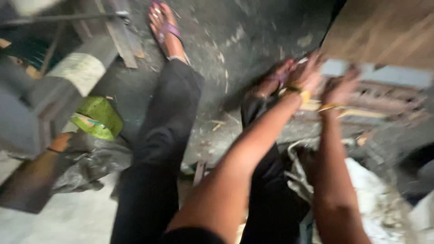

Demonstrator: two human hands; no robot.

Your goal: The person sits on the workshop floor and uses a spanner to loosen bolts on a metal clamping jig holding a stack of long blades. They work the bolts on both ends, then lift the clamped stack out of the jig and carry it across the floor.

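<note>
Both arms stretch forward over black-trousered legs: the left hand (307,72) and right hand (340,88) reach a wooden board (384,31) leaning at upper right (blur hides whether either grips it)

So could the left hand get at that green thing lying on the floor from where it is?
Probably not as it stands: the left hand is stretched out by the wooden board, and the green thing lies beyond the far leg.

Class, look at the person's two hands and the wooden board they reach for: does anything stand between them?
Nothing visible does. The left hand and right hand are already at the lower edge of the wooden board; motion blur hides their exact grip.
</note>
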